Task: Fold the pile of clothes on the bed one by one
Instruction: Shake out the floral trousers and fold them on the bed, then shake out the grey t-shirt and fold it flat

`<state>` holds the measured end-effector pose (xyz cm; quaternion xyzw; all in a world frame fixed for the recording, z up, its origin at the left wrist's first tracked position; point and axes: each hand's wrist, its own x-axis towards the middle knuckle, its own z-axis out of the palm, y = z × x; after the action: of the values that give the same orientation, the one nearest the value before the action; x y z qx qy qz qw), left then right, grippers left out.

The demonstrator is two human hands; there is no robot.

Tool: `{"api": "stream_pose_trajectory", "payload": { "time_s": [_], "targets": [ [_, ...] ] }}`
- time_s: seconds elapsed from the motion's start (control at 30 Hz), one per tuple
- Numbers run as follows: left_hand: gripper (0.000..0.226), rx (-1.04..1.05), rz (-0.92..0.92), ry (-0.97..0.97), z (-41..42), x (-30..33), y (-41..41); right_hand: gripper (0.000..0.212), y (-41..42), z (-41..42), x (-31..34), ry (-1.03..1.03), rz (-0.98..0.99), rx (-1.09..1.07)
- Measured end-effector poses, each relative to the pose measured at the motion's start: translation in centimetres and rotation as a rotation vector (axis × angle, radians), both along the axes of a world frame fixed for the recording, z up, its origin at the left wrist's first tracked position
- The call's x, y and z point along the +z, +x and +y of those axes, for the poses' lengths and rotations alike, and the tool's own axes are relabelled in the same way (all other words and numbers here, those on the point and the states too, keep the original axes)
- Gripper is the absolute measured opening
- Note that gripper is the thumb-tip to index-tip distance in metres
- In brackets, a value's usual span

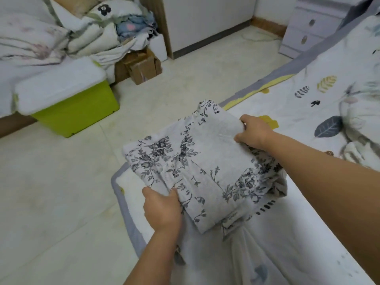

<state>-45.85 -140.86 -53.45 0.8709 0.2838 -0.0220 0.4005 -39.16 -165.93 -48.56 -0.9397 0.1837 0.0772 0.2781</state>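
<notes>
Holding a folded floral garment [191, 161] over the near corner of the bed [308, 233], the person has one hand on each end of it. No brand, label or readable writing shows anywhere in the head view; the cloth carries only a dark grey flower-and-vine print on pale grey.

The left hand [161, 208] grips the garment's near edge, thumb on top and fingers curled beneath. The right hand [254, 131] pinches the far right edge, its fingers closed over the fold. The garment lies between the two grips as a flat, roughly rectangular bundle, tilted across the bed's corner, with looser folds of the same print hanging under its right side onto the white leaf-patterned bedcover [329, 95].

On the tiled floor [51, 202] beyond the bed's left edge stands a green storage box [78, 112] with a white lid, near cardboard boxes [141, 66]. A second bed with rumpled bedding [41, 38] fills the upper left corner, and a pale lilac drawer unit [308, 27] stands at the upper right.
</notes>
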Motion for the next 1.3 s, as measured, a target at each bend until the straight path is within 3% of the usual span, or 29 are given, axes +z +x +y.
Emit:
{"api": "stream_pose_trajectory", "payload": {
  "time_s": [0.1,0.17,0.23,0.33,0.37,0.43,0.5,0.77,0.9,1.0,1.1,1.3],
  "targets": [
    [0.053,-0.01,0.053,0.0,0.5,-1.8,0.4,0.036,-0.2,-0.4,-3.1,-0.062,-0.026,-0.078],
    [0.071,-0.025,0.071,0.086,0.8,-2.3,0.6,0.048,-0.9,-0.3,-4.4,-0.137,-0.073,-0.154],
    [0.084,-0.121,-0.111,0.287,0.8,-2.0,0.7,0.064,-1.7,0.9,-5.1,-0.296,-0.192,-0.128],
    [0.071,-0.488,-0.5,0.57,-1.1,-1.4,1.8,0.068,-2.3,3.7,-6.2,-0.43,-0.282,0.084],
    [0.066,-0.634,-0.497,0.629,-1.8,-1.7,2.5,0.067,-2.4,4.4,-6.9,-0.457,-0.219,0.167],
    [0.061,-0.887,-0.314,0.724,-2.4,-3.0,4.0,0.063,-2.3,5.1,-9.0,-0.468,-0.054,0.278],
    [0.059,-1.015,-0.149,0.79,-2.1,-5.2,5.0,0.061,-2.0,4.9,-10.6,-0.434,0.051,0.307],
    [0.058,-1.038,-0.111,0.73,-1.5,-7.2,6.2,0.06,-1.4,4.8,-11.3,-0.411,0.103,0.319],
    [0.061,-1.106,-0.065,0.752,-1.7,-4.2,6.5,0.056,-2.8,5.8,-8.3,-0.18,0.002,0.239],
    [0.045,-1.115,-0.145,0.803,-1.9,-0.7,6.3,0.042,-5.5,6.7,-5.7,-0.017,-0.112,0.135],
    [0.025,-1.191,-0.224,0.755,-2.0,2.5,4.8,0.03,-9.0,7.5,-3.4,0.061,-0.087,0.078],
    [0.022,-1.467,-0.127,0.678,-2.5,6.4,0.1,0.022,-16.2,9.1,-0.6,0.204,-0.051,-0.032]
  ]
}}
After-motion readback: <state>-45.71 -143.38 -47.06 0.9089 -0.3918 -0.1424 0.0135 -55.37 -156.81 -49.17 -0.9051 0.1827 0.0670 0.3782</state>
